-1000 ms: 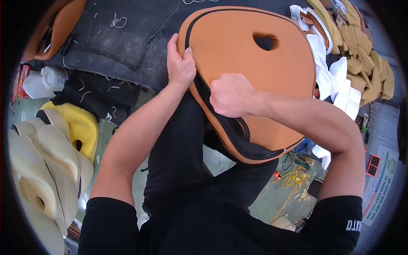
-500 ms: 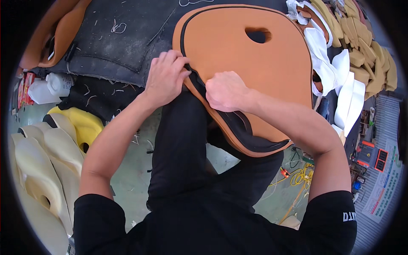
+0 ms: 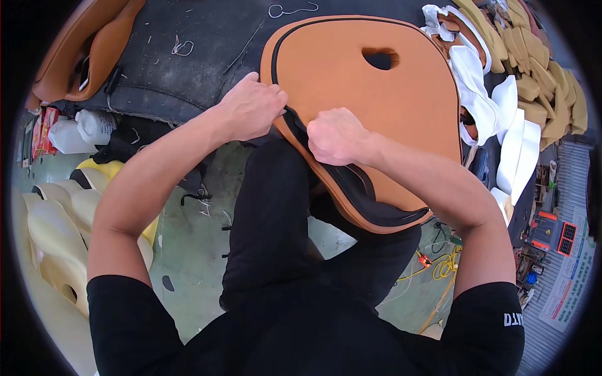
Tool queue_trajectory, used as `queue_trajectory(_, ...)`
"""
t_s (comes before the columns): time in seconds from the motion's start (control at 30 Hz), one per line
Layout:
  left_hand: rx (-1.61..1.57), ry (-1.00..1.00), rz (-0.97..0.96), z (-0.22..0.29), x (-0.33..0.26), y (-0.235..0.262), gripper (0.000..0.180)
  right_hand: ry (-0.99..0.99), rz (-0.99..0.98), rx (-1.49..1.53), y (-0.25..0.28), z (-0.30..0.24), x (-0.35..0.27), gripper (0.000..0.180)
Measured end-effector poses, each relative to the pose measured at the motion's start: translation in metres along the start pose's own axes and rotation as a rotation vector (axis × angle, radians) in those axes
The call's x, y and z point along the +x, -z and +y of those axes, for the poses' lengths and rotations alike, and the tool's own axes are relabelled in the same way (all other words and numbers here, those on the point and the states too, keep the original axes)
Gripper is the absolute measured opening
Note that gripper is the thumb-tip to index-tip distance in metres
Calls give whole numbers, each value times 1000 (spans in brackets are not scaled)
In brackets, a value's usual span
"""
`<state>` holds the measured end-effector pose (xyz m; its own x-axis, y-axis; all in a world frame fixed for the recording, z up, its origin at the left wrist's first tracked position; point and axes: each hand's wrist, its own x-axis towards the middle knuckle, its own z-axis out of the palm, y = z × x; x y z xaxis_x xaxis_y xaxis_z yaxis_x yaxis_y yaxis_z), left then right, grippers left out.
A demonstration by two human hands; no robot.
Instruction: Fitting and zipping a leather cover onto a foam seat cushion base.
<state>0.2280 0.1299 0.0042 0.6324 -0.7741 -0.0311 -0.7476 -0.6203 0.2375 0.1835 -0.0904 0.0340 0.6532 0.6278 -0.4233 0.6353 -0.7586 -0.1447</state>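
A large tan cushion [image 3: 338, 75] with a hole near its far edge lies across the table's front edge and my legs. A black zipper [image 3: 276, 59] runs around its rim. Along the near left side the cover is parted, showing a black inner layer [image 3: 351, 188]. My left hand [image 3: 254, 108] is closed on the cover's left edge beside the zipper; its fingertips are mostly hidden, so a zipper pull cannot be made out. My right hand [image 3: 337, 136] makes a fist over the parted edge of the cover, just right of the left hand.
The black-covered table [image 3: 188, 69] bears thread scraps and a brown padded piece [image 3: 94, 50]. White covers [image 3: 473, 88] and beige foam pieces [image 3: 542, 81] lie at right. Cream foam shapes [image 3: 56, 232] and white plastic jugs [image 3: 94, 127] stand at left. Yellow cord [image 3: 444, 266] lies on the floor.
My left hand has closed tighter and turned, its elbow swinging out to the left. The right hand stays at the parted edge. The cushion sits slightly lower in view.
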Motion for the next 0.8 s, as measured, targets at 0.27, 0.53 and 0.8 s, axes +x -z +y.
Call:
queue_trajectory(0.27, -21, -110, -120, 2, 12, 9, 30, -5, -91, -83, 9, -6, -2, 19)
queue_trajectory(0.53, -251, -55, -173, 62, 13, 0, 29, -48, -69, -77, 3, 3, -19, 20)
queue_trajectory(0.8, -267, 41, -164, 85, 21, -9, 32, -271, -117, 45, 6, 24, -87, 31)
